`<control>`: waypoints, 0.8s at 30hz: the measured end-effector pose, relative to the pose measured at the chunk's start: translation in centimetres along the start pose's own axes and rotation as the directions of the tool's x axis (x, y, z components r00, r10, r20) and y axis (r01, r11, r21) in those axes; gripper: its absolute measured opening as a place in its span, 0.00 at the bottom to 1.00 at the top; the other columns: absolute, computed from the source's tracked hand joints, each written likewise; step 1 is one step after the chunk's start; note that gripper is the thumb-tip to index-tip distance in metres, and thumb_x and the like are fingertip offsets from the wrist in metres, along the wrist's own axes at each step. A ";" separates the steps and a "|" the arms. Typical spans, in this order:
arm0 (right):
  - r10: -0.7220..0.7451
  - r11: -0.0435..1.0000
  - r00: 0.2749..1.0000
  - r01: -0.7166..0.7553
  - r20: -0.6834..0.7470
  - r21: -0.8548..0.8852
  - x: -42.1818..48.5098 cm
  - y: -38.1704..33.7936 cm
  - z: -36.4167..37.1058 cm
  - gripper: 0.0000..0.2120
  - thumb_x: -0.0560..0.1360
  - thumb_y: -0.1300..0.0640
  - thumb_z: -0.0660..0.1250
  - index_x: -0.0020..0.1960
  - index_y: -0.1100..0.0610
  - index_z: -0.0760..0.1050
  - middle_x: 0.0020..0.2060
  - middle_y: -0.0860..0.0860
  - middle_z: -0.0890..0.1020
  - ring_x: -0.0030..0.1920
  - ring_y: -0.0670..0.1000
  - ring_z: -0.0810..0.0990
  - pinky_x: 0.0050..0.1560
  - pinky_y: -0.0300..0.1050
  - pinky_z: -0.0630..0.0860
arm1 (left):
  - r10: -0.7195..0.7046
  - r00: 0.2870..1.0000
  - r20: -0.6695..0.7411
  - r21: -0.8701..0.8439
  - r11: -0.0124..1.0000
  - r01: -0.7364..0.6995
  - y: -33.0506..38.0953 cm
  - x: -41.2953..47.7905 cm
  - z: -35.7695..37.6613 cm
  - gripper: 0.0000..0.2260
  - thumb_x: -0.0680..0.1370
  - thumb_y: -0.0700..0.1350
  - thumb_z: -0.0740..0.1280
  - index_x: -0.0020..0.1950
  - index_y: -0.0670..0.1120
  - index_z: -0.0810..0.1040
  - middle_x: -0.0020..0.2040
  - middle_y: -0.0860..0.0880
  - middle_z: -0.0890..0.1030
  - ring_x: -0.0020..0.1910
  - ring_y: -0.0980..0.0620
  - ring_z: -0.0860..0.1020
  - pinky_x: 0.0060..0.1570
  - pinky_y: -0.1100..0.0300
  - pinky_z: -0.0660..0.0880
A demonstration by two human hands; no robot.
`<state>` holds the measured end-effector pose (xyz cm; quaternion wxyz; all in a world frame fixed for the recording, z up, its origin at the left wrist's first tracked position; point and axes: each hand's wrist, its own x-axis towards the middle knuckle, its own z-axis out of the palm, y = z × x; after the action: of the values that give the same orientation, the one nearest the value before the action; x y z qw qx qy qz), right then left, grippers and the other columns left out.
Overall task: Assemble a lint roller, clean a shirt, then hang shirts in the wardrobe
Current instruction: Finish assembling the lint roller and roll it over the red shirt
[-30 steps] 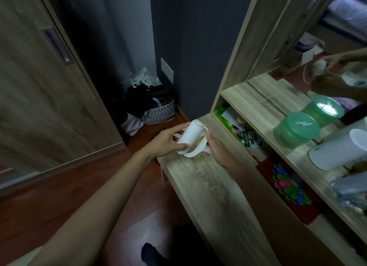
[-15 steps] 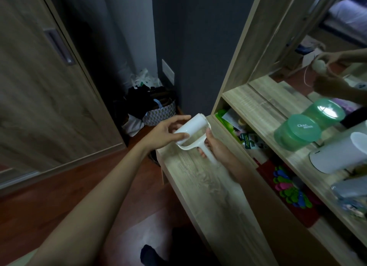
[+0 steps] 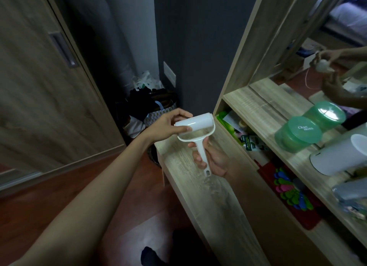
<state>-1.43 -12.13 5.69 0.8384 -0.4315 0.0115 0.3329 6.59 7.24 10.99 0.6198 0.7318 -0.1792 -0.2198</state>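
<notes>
A white lint roller (image 3: 198,124) is held up over the wooden dresser top (image 3: 214,194). My left hand (image 3: 168,124) grips the left end of its white roll between thumb and fingers. The roll sits in the curved white frame. My right hand (image 3: 212,158) holds the frame's handle (image 3: 203,156) from below, fingers curled round it. No shirt is in view.
A wooden wardrobe door (image 3: 39,83) with a recessed handle stands at left. A basket of dark clothes (image 3: 155,110) sits in the corner by the dark wall. A green lidded jar (image 3: 297,134) and a white container (image 3: 341,156) stand on the mirror shelf at right.
Both hands have lifted the roller higher and turned it, so the handle now points down toward me. The roll now lies seated across the frame.
</notes>
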 end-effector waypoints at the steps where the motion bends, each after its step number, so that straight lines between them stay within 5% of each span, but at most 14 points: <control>1: -0.002 1.000 1.000 0.001 0.019 0.029 0.1 0.2 0.1 0.29 0.65 0.34 0.71 0.53 0.56 0.78 0.26 0.50 0.74 0.23 0.43 0.70 0.23 0.33 0.68 | -0.009 1.000 -0.010 -0.010 1.000 0.009 0.0 0.1 0.0 0.14 0.74 0.39 0.73 0.57 0.50 0.78 0.51 0.51 0.81 0.50 0.58 0.80 0.52 0.62 0.77; 6: -0.031 0.994 0.995 0.021 0.098 0.104 0.2 0.6 -0.1 0.26 0.69 0.35 0.68 0.55 0.56 0.80 0.24 0.47 0.72 0.21 0.41 0.67 0.22 0.32 0.65 | -0.102 0.993 -0.053 -0.097 0.991 0.096 0.3 0.3 0.5 0.06 0.79 0.43 0.67 0.55 0.48 0.80 0.47 0.49 0.80 0.42 0.56 0.80 0.41 0.61 0.77; 10: -0.032 0.995 0.991 0.020 0.131 0.093 0.0 1.1 -0.3 0.26 0.72 0.36 0.65 0.56 0.55 0.79 0.24 0.46 0.72 0.21 0.41 0.67 0.22 0.32 0.66 | -0.239 0.967 -0.092 -0.080 0.969 0.232 0.4 0.9 0.6 0.15 0.80 0.56 0.61 0.54 0.48 0.81 0.45 0.44 0.81 0.45 0.45 0.81 0.51 0.47 0.77; 12: -0.023 0.995 0.991 0.011 0.131 0.094 0.0 1.4 -0.3 0.25 0.72 0.35 0.65 0.56 0.55 0.80 0.24 0.46 0.71 0.21 0.41 0.66 0.22 0.32 0.66 | -0.257 0.962 -0.088 -0.100 0.964 0.248 0.6 0.9 0.8 0.19 0.76 0.61 0.64 0.58 0.49 0.79 0.50 0.47 0.82 0.50 0.48 0.81 0.52 0.51 0.78; 17: -0.014 0.995 0.991 0.001 0.134 0.096 -0.3 1.8 -0.3 0.26 0.72 0.35 0.65 0.56 0.55 0.80 0.24 0.46 0.71 0.21 0.40 0.66 0.22 0.32 0.67 | -0.155 0.986 -0.063 0.031 0.987 0.157 0.8 0.7 0.5 0.20 0.77 0.46 0.70 0.68 0.49 0.72 0.39 0.54 0.78 0.41 0.59 0.78 0.46 0.65 0.74; 19: -0.012 0.997 0.991 0.000 0.136 0.082 -0.4 1.7 -0.1 0.26 0.71 0.35 0.65 0.55 0.56 0.80 0.24 0.46 0.71 0.20 0.40 0.66 0.22 0.32 0.67 | -0.182 0.979 -0.093 0.042 0.981 0.187 1.5 0.6 0.6 0.16 0.80 0.47 0.64 0.68 0.46 0.73 0.48 0.52 0.79 0.47 0.57 0.78 0.44 0.69 0.75; 24: -0.009 0.998 0.992 0.003 0.123 0.056 -0.2 1.4 0.5 0.26 0.71 0.34 0.66 0.54 0.55 0.80 0.23 0.46 0.70 0.20 0.41 0.65 0.21 0.32 0.66 | -0.209 0.978 0.003 0.093 0.974 0.207 2.1 0.0 -0.3 0.23 0.76 0.53 0.70 0.69 0.52 0.71 0.49 0.50 0.79 0.51 0.52 0.78 0.56 0.59 0.73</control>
<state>-2.54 -11.34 5.03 0.8503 -0.3864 -0.0324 0.3560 6.75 7.17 13.11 0.5576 0.7729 -0.1156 -0.2797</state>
